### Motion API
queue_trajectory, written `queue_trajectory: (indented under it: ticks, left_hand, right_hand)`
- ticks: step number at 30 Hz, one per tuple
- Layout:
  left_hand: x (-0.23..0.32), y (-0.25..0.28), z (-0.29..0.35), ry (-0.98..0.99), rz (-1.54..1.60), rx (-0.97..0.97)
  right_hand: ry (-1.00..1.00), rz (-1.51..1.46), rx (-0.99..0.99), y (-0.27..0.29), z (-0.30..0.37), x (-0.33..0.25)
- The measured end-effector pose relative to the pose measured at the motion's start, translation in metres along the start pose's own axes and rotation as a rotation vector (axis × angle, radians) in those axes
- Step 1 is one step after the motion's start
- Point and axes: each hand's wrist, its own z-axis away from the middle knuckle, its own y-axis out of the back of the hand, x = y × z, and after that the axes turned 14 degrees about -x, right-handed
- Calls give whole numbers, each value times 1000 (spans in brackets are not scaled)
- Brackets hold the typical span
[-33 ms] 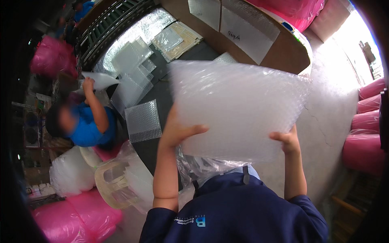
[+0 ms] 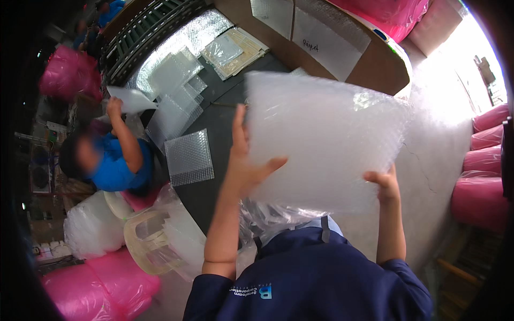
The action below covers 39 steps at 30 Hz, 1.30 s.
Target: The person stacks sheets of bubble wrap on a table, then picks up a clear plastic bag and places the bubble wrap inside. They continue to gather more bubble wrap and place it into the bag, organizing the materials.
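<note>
A thick, whitish stack of bubble wrap sheets (image 2: 326,142) is raised in front of my body, above the dark table's edge. My right hand (image 2: 386,184) pinches its lower right side, with the thumb on the front face and the fingers behind. At the left edge is my left hand (image 2: 249,160), fingers stretched upward beside the stack and thumb spread across its front. Clear plastic film (image 2: 278,216) hangs below the stack at my waist. A single bubble wrap piece (image 2: 189,158) lies on the table to the left.
On the dark table (image 2: 222,115) lie overlapping bubble wrap pieces (image 2: 174,115) and a pile of papers (image 2: 235,52). A co-worker in blue (image 2: 120,160) lifts a white sheet (image 2: 131,100) at the left. Pink wrapped bundles (image 2: 107,281) and a pale plastic chair (image 2: 142,241) stand nearby.
My left hand has shifted up and right, its fingers now stretched out beside the stack's edge. The stack's left edge has moved right. My right hand has barely moved.
</note>
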Motion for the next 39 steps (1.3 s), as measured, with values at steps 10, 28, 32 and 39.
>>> queue_trajectory:
  ticks: [10,28,32,39]
  left_hand:
    - [-142,-25,184,37,-1173,-1245]
    - [-85,-20,159,-176,-738,-861]
    - [-82,23,196,248,-817,-965]
    - [-147,-7,269,366,-707,370]
  right_hand:
    - [-79,603,-168,-26,18,42]
    - [-506,1451,-916,-53,56,241]
    - [-261,1285,-914,-21,-52,124]
    - [-53,1444,103,16,-171,195]
